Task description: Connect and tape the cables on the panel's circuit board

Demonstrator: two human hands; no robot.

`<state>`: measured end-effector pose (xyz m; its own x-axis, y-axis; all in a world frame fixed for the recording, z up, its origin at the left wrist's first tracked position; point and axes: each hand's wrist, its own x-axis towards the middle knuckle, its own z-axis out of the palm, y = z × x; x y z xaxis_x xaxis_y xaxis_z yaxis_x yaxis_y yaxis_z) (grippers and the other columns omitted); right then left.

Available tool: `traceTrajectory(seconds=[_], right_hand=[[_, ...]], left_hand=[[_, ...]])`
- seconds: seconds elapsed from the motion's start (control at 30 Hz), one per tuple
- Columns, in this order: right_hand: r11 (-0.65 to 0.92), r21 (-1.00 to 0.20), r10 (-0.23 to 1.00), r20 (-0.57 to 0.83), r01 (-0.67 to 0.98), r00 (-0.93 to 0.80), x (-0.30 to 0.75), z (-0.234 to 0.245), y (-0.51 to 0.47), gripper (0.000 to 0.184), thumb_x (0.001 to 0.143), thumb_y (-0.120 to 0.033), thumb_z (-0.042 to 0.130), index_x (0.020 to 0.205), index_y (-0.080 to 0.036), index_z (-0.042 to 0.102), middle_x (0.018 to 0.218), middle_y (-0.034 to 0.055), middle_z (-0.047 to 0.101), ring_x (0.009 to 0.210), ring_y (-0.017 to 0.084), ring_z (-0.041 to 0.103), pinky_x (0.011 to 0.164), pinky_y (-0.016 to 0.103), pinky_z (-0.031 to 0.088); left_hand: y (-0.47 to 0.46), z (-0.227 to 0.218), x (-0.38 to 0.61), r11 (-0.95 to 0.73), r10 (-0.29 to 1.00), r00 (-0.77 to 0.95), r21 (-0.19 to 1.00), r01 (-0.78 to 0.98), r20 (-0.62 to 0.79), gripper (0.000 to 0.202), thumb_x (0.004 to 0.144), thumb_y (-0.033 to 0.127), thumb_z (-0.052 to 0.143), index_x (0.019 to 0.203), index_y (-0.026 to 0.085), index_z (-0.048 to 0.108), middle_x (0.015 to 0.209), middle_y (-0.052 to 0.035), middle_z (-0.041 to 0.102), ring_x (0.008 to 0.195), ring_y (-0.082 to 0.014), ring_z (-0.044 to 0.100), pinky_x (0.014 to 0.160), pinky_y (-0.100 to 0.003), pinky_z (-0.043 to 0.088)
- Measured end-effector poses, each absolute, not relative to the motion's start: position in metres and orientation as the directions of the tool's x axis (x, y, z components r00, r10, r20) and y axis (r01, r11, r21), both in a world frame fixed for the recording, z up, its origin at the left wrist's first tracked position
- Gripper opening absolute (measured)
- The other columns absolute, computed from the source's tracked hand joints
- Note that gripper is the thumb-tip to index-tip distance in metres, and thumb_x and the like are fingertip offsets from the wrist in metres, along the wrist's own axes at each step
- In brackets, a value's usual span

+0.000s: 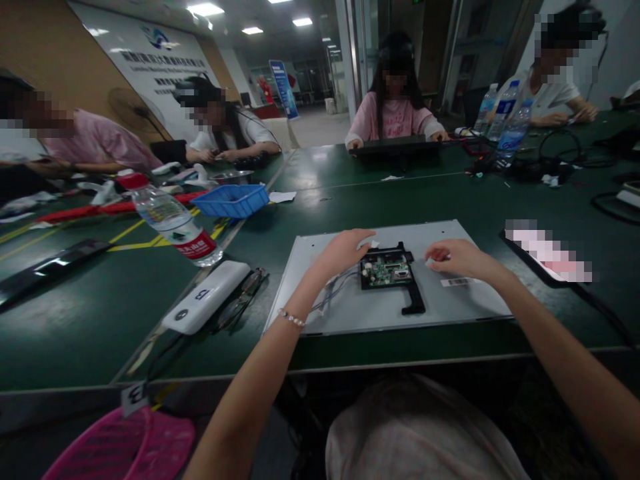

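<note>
A grey flat panel lies in front of me on the table. On it sits a green circuit board in a black plastic bracket, with thin wires leading off to the left. My left hand rests at the bracket's upper left, fingers stretched out and thumb apart, close to a small white bit. Right of the bracket, my right hand hovers over the panel with fingers curled together. Whatever it pinches is too small to make out. A barcode label shows beneath it.
To the left are a white power bank, glasses, a water bottle and a blue tray. A phone with a cable lies right. A pink basket is below the table edge. Several people sit around.
</note>
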<state>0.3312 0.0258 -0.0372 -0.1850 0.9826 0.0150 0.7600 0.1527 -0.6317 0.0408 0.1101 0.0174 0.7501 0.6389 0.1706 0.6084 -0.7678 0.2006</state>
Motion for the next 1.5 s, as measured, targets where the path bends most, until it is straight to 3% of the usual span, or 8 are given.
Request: traceTrajectory(seconds=[0.2, 0.37, 0.53, 0.63, 0.8, 1.0, 1.2, 1.5], right_hand=[[0.179, -0.623, 0.980, 0.045, 0.762, -0.194, 0.329, -0.035, 0.025, 0.018, 0.077, -0.027, 0.062, 0.092, -0.020, 0.069, 0.085, 0.0064, 0.070, 0.080, 0.020, 0.065, 0.075, 0.032, 0.050], [0.174, -0.613, 0.983, 0.055, 0.771, -0.178, 0.328, -0.034, 0.024, 0.020, 0.077, -0.030, 0.062, 0.093, -0.020, 0.069, 0.086, 0.0065, 0.069, 0.080, 0.020, 0.064, 0.074, 0.032, 0.049], [0.174, -0.608, 0.982, 0.046, 0.775, -0.184, 0.328, -0.035, 0.025, 0.021, 0.078, -0.032, 0.061, 0.093, -0.020, 0.068, 0.086, 0.0061, 0.069, 0.080, 0.020, 0.064, 0.073, 0.031, 0.049], [0.175, -0.606, 0.982, 0.047, 0.776, -0.184, 0.328, -0.035, 0.026, 0.021, 0.078, -0.031, 0.061, 0.094, -0.020, 0.068, 0.088, 0.0063, 0.069, 0.081, 0.020, 0.064, 0.074, 0.031, 0.049], [0.180, -0.606, 0.981, 0.050, 0.775, -0.189, 0.329, -0.035, 0.027, 0.021, 0.077, -0.032, 0.062, 0.094, -0.021, 0.068, 0.088, 0.0054, 0.069, 0.081, 0.020, 0.063, 0.074, 0.031, 0.049], [0.188, -0.595, 0.980, 0.059, 0.781, -0.190, 0.329, -0.035, 0.027, 0.020, 0.077, -0.030, 0.062, 0.093, -0.020, 0.068, 0.088, 0.0069, 0.068, 0.081, 0.021, 0.064, 0.074, 0.032, 0.049], [0.183, -0.596, 0.981, 0.053, 0.782, -0.189, 0.327, -0.033, 0.025, 0.018, 0.078, -0.029, 0.061, 0.093, -0.021, 0.068, 0.089, 0.0071, 0.068, 0.081, 0.021, 0.064, 0.073, 0.032, 0.049], [0.209, -0.595, 0.976, 0.081, 0.776, -0.201, 0.327, -0.034, 0.025, 0.020, 0.079, -0.030, 0.060, 0.094, -0.020, 0.067, 0.088, 0.0064, 0.067, 0.080, 0.020, 0.063, 0.074, 0.032, 0.048]], left_hand=[[0.138, 0.018, 0.056, -0.814, 0.579, 0.813, 0.085, 0.574, 0.056, 0.031, 0.086, 0.015, 0.050, 0.111, 0.017, 0.067, 0.115, -0.0055, 0.068, 0.105, -0.0190, 0.062, 0.096, -0.027, 0.044], [0.160, 0.020, 0.069, -0.803, 0.559, 0.827, 0.212, 0.556, -0.054, 0.030, 0.081, 0.018, 0.058, 0.108, 0.013, 0.068, 0.109, -0.0072, 0.069, 0.090, -0.0159, 0.066, 0.082, -0.021, 0.047], [0.175, 0.015, 0.081, -0.768, 0.576, 0.807, 0.250, 0.590, -0.134, 0.024, 0.072, 0.015, 0.063, 0.095, 0.014, 0.071, 0.097, -0.0039, 0.071, 0.083, -0.0147, 0.065, 0.073, -0.019, 0.046], [0.179, 0.012, 0.085, -0.752, 0.591, 0.794, 0.258, 0.607, -0.145, 0.018, 0.069, 0.013, 0.063, 0.085, 0.015, 0.071, 0.086, -0.0022, 0.071, 0.078, -0.0145, 0.064, 0.069, -0.019, 0.045], [0.184, 0.009, 0.085, -0.713, 0.633, 0.764, 0.289, 0.639, -0.125, 0.027, 0.067, 0.011, 0.060, 0.091, 0.014, 0.071, 0.081, -0.0023, 0.071, 0.073, -0.0145, 0.063, 0.067, -0.020, 0.045], [0.191, 0.016, 0.077, -0.690, 0.636, 0.764, 0.363, 0.626, -0.108, 0.018, 0.070, 0.019, 0.060, 0.082, 0.015, 0.073, 0.077, -0.0021, 0.071, 0.070, -0.0137, 0.063, 0.067, -0.021, 0.045], [0.190, 0.038, 0.066, -0.586, 0.709, 0.705, 0.538, 0.606, -0.022, 0.025, 0.073, 0.028, 0.059, 0.087, 0.013, 0.074, 0.079, -0.0028, 0.071, 0.069, -0.0128, 0.060, 0.064, -0.021, 0.043], [0.174, 0.014, 0.070, -0.522, 0.748, 0.651, 0.493, 0.697, -0.128, 0.017, 0.066, 0.022, 0.064, 0.076, 0.013, 0.075, 0.070, -0.0021, 0.070, 0.068, -0.0143, 0.061, 0.066, -0.022, 0.045]])
